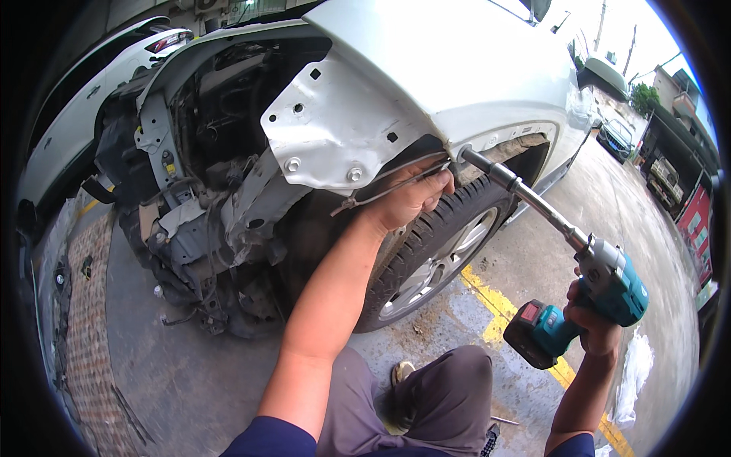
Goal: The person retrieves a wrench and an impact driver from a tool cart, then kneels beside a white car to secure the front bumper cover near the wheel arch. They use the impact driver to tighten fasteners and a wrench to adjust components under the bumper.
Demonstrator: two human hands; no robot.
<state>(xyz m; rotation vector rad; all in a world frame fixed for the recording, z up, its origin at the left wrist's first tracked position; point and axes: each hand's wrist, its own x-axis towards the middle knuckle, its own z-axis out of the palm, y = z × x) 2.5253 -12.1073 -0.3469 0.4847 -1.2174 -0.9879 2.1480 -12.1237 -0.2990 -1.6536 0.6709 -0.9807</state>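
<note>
My right hand [595, 324] is wrapped round the handle of a teal and black cordless impact wrench [620, 289]. A long metal extension with a socket [495, 174] runs from it up to the left. The socket's tip meets the lower front edge of a white car fender [457, 68], hiding whatever fastener is there. My left hand [415, 196] is closed just below that edge, beside the socket tip. A thin grey cord [381, 188] loops across it toward the fingers. What the fingers hold is hidden. Below is the front wheel [445, 263].
The car's front end [202, 198] is stripped, with exposed metal and dark parts. A silver bracket plate with bolts [327, 137] juts out near my left forearm. Another white car [84, 99] stands at left. A patterned mat [91, 305] and a white plastic sheet [633, 377] lie on the ground.
</note>
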